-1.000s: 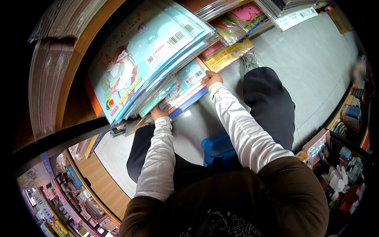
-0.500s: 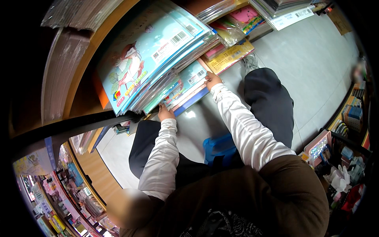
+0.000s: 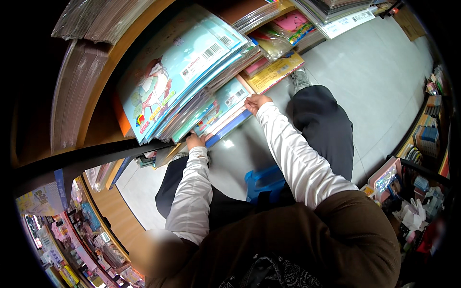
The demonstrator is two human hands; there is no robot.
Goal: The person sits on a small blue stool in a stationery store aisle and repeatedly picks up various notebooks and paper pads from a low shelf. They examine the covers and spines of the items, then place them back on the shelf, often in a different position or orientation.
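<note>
A light-blue picture booklet [image 3: 233, 97] lies on a low stack that juts out over the floor, partly covered by a taller pile. My right hand [image 3: 257, 103] pinches its right front corner between thumb and fingers. At the other end of the same front edge, my left hand [image 3: 195, 140] is closed on the left corner, its fingertips partly hidden under the pile's overhang. That taller pile of light-blue picture booklets [image 3: 192, 53], in clear wrapping, rests above and behind both hands. A blue-edged booklet [image 3: 229, 126] shows beneath the held one.
To the right of the stack lies a yellow package [image 3: 276, 72], with plastic-wrapped pink goods [image 3: 292, 21] behind. A wooden shelf panel [image 3: 103, 72] rises at left. Between my legs stands a blue plastic stool [image 3: 263, 181]. Bins of small goods [image 3: 415, 209] stand at right.
The view has shifted slightly, so the piles appear a little lower and farther left. Both hands stay at the booklet's front corners, with little visible movement against it.
</note>
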